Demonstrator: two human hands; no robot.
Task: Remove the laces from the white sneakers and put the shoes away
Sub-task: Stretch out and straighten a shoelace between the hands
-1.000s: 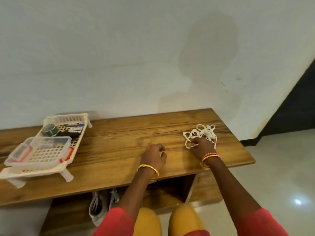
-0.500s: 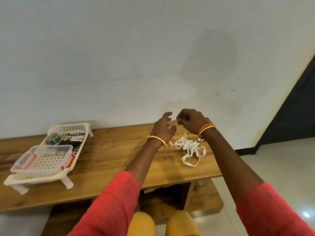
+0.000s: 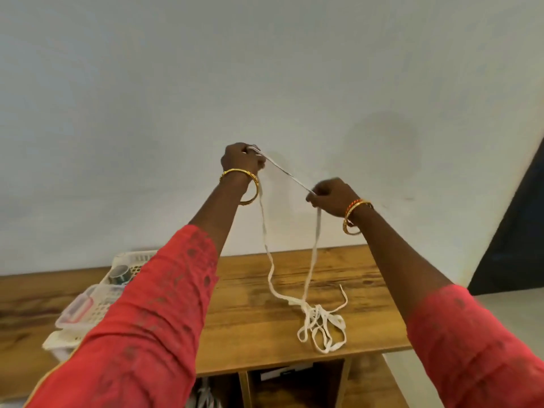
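Two hands, left [image 3: 240, 159] and right [image 3: 331, 195], raised. One lace tangle [image 3: 321, 328] below them. Three bangles at the wrists. One basket [image 3: 88, 313] lower left.

A white plastic basket [image 3: 138, 256] rests at the left of the wooden tabletop [image 3: 250, 325], holding a tape roll [image 3: 120, 274] and a clear lidded box [image 3: 88, 304]. A pale wall [image 3: 265, 83] stands behind.

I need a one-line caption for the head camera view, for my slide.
Both hands, left hand and right hand, stretch a white lace above the wooden bench.
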